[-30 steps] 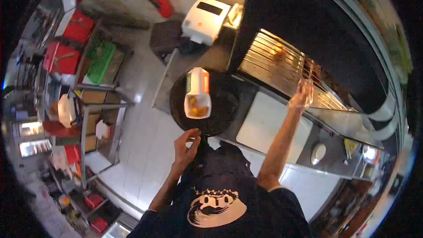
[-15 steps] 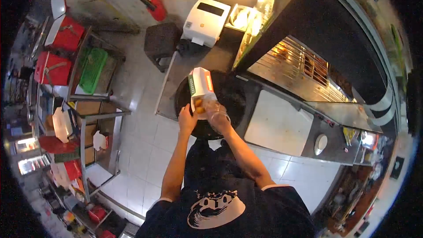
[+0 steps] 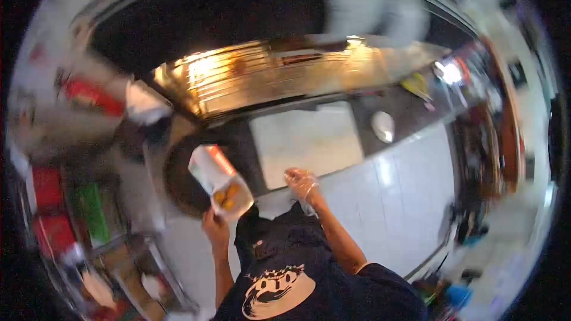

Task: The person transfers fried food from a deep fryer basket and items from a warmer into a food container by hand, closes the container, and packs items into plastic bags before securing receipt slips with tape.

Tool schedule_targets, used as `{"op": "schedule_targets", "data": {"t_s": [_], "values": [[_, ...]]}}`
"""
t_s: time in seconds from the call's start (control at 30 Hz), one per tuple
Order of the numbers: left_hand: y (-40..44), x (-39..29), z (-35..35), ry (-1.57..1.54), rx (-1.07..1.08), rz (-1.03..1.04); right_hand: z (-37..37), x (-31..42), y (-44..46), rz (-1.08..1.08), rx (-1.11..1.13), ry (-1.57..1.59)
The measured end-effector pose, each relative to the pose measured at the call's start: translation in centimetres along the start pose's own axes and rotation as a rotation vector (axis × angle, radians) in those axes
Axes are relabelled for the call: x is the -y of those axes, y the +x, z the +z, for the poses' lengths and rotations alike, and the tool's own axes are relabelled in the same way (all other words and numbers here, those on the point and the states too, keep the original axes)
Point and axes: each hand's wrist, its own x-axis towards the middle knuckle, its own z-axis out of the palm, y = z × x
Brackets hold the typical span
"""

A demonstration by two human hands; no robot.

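Where the box (image 3: pixel 212 169) slants toward upper left, my nearer left grip (image 3: pixel 216 227) pinches its lower-left edge, my right grip (image 3: pixel 303 183) unclear.

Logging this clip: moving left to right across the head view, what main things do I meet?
Red boxes, green plastic object, open carton, gloved right hand, white oval object, bright light.

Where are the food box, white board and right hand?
Food box (image 3: pixel 212 172), head view: white lid panel.
White board (image 3: pixel 306 141), head view: bare top surface.
Right hand (image 3: pixel 302 183), head view: middle of gloved hand.
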Motion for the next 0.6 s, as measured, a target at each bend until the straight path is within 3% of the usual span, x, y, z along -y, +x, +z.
{"op": "schedule_targets", "data": {"t_s": [0.1, 0.17, 0.2, 0.3, 0.37, 0.43, 0.5, 0.57, 0.6], "values": [[-2.6, -6.4, 4.8, -0.048, 0.161, -0.032, -7.1, -6.6, -5.5, 0.128, -0.174, 0.045], [-4.4, -8.8, 7.8, -0.112, 0.235, -0.003, -9.8, -10.6, -9.0, 0.232, -0.138, 0.068], [-4.7, -10.7, 11.4, -0.188, 0.284, 0.140, -12.6, -14.6, -9.8, 0.253, -0.194, 0.074], [-7.4, -18.0, 20.7, -0.180, 0.404, 0.219, -16.9, -22.7, -16.9, 0.389, -0.130, 0.066], [-8.1, -23.4, 28.3, -0.198, 0.698, 0.088, -23.2, -28.1, -20.8, 0.447, -0.443, 0.209], [-8.9, -28.1, 36.1, -0.188, 0.789, 0.144, -27.1, -33.0, -24.6, 0.485, -0.564, 0.194], [-10.4, -39.1, 40.4, -0.478, 0.846, -0.001, -31.1, -36.6, -27.1, 0.522, -0.674, 0.167], [-10.1, -41.1, 50.1, -0.471, 0.856, 0.192, -35.2, -38.4, -28.8, 0.749, -0.826, 0.547], [-10.0, -42.2, 54.9, -0.460, 0.867, 0.255, -35.1, -42.4, -29.0, 0.668, -0.884, 0.559]]}}
